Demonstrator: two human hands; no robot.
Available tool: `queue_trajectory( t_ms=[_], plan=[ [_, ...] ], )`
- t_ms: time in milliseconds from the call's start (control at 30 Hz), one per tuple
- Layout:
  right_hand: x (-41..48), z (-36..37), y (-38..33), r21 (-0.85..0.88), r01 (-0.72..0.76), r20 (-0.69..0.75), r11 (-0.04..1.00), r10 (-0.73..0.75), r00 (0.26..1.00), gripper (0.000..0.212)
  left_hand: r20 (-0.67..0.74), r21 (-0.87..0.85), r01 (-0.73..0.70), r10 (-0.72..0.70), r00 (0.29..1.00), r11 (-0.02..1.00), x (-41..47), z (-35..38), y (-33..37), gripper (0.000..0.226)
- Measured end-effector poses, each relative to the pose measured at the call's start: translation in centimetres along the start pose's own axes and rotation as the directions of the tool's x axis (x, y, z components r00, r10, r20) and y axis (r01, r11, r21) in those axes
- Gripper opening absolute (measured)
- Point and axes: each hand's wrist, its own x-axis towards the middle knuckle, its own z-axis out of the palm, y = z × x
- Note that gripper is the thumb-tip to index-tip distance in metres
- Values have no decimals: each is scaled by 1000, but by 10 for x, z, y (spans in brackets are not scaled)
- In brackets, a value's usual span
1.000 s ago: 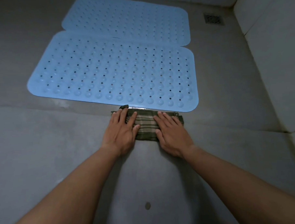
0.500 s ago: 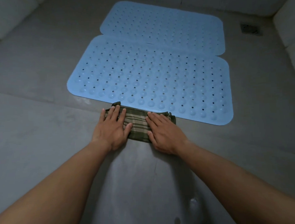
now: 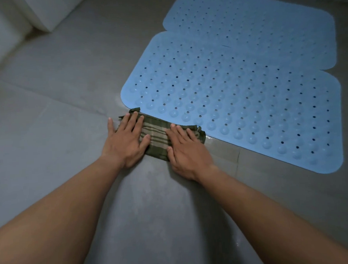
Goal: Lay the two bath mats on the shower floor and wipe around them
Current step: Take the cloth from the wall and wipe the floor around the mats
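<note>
Now both flat hands, left hand and right hand, press the cloth by the near mat; should hug its edge, keep even pressure.

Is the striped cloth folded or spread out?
Folded. The striped cloth is a narrow thick band, layered at its ends, pressed by the left hand and right hand.

2 light-blue dotted bath mats, a green-and-beige striped cloth, a grey floor.
</note>
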Motion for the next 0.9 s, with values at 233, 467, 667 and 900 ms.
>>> queue_trajectory(
  t_ms=[233,467,667,900],
  plan=[
    [31,6,-19,-18,-3,33,1000,4,999,59,-19,-24,12,-13,1000,1000,13,2,-37,75],
    [89,14,-68,19,22,57,1000,-23,998,59,64,17,89,-90,994,996,34,-6,-110,75],
    [119,14,-92,11,4,129,1000,-6,992,59,185,-16,152,-147,972,988,52,-19,-139,73],
    [129,14,-102,-18,-10,170,1000,13,985,60,226,-29,121,-112,968,992,58,-26,-151,73]
  ],
)
